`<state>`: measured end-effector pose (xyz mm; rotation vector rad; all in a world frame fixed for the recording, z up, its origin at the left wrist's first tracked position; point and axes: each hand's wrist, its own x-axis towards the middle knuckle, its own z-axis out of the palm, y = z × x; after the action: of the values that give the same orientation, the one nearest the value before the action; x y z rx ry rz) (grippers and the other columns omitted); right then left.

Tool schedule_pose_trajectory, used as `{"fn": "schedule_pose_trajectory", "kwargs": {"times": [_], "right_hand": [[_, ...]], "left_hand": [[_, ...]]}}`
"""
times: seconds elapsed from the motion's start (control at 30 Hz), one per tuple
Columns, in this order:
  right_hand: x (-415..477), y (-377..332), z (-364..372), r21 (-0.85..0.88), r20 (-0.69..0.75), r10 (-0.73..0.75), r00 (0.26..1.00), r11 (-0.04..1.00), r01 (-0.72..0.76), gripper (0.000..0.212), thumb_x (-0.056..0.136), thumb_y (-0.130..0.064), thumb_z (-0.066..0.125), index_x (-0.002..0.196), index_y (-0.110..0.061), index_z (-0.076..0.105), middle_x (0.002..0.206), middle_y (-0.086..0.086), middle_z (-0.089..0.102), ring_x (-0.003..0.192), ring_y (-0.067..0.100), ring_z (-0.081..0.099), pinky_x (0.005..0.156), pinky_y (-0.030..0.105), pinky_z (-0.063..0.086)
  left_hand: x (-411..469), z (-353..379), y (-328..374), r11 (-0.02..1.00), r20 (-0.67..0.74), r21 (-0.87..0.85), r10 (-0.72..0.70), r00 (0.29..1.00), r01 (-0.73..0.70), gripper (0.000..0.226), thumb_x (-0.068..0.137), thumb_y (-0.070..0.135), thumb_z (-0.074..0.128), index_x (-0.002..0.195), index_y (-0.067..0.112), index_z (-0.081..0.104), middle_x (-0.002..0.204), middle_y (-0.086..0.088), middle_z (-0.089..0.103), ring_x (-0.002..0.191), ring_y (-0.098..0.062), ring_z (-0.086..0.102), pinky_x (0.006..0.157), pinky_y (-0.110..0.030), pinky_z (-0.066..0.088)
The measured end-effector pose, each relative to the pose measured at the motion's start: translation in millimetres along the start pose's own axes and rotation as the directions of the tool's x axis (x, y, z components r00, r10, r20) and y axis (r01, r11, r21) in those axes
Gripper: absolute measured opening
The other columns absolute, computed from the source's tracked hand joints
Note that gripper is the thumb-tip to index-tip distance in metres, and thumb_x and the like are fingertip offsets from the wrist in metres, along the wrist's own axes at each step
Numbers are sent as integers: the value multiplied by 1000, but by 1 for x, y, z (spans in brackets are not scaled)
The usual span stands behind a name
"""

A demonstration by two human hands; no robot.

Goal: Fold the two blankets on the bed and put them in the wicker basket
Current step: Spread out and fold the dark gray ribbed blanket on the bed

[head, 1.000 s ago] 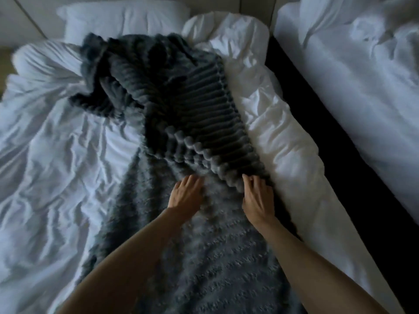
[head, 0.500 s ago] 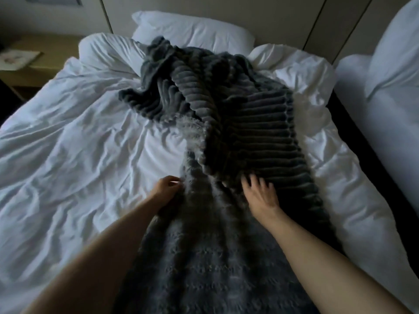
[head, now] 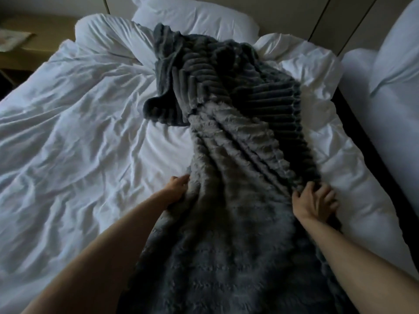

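Blanket (head: 238, 155), grey and rumpled, is lying lengthwise on the white bed (head: 79, 132), the right hand (head: 314, 203) clutching its right edge, the left hand (head: 179, 188) meeting its left edge, grip unclear, seemingly spreading it for folding.

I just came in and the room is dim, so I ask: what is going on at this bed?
A person handles a grey blanket lying lengthwise on the white bed. The right hand grips its right edge; the left hand is at its left edge, fingers partly hidden. The far end is bunched near the pillow, so it is not folded yet. No basket is in view.
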<state>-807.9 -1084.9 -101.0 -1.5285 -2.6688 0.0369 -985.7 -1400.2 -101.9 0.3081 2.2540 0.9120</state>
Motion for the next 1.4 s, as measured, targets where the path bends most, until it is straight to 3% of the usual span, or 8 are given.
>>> {"fn": "schedule_pose_trajectory", "kwargs": {"times": [0.13, 0.43, 0.57, 0.7, 0.9, 1.1, 1.27, 1.4], "right_hand": [[-1, 1, 5, 142, 121, 89, 989, 984, -106, 25, 96, -24, 50, 112, -6, 54, 138, 27, 34, 117, 46, 42, 96, 52, 38], [30, 67, -62, 329, 3, 214, 977, 922, -203, 30, 92, -22, 48, 108, 1, 57, 116, 34, 53, 110, 49, 51, 90, 55, 42], [5, 70, -31, 161, 298, 200, 933, 953, -256, 47, 97, -39, 47, 132, -8, 48, 134, 24, 48, 120, 43, 48, 102, 53, 39], [-24, 70, -28, 163, 274, 175, 946, 961, -225, 48, 91, -46, 54, 124, -11, 52, 123, 22, 53, 110, 41, 53, 93, 51, 45], [-50, 73, -43, 82, 320, 219, 922, 963, -257, 32, 93, -23, 53, 118, -2, 56, 125, 24, 52, 116, 42, 49, 100, 55, 39], [-36, 73, -56, 186, 27, 240, 970, 953, -241, 39, 94, -18, 55, 127, -4, 41, 146, 26, 27, 130, 45, 30, 102, 61, 25], [-96, 26, -65, 111, -36, -240, 970, 964, 243, 60, 78, -13, 63, 135, -15, 44, 144, 17, 29, 126, 41, 34, 106, 54, 28], [-176, -34, -65, 292, 100, -547, 831, 815, 501, 33, 85, -13, 58, 118, -14, 62, 126, 7, 51, 117, 31, 48, 102, 45, 37]], "left_hand": [[-2, 20, 5, 953, -234, 301, 47, 971, 26, 33, 92, 11, 40, 119, 17, 58, 120, -16, 57, 114, -33, 53, 95, -41, 46], [-40, -129, -15, 988, -762, -61, -136, 633, 138, 26, 92, 12, 48, 108, 5, 67, 110, -28, 64, 104, -42, 60, 87, -44, 46], [-54, -104, -60, 961, -560, -68, -259, 787, 268, 38, 98, 25, 50, 123, -2, 53, 125, -31, 55, 115, -41, 53, 95, -43, 41], [-93, -57, -95, 930, -438, 322, -18, 899, 175, 57, 86, 40, 65, 133, 16, 43, 128, -17, 48, 115, -37, 50, 91, -46, 47], [-103, -58, -90, 843, -526, 441, -35, 850, 308, 21, 96, 27, 46, 106, 12, 56, 114, -18, 54, 108, -37, 49, 82, -44, 45], [-108, -91, -80, 966, -760, -171, -256, 598, 196, 12, 91, 20, 51, 100, 12, 52, 108, -23, 59, 96, -41, 58, 79, -47, 47], [-151, -72, -108, 963, -452, 82, -194, 871, 257, 48, 83, 18, 70, 121, -1, 49, 119, -26, 55, 104, -43, 58, 84, -47, 49], [-201, -47, -142, 910, -330, 186, -298, 896, 372, 48, 85, 23, 68, 119, 0, 46, 120, -27, 51, 109, -41, 53, 88, -45, 46]]}}
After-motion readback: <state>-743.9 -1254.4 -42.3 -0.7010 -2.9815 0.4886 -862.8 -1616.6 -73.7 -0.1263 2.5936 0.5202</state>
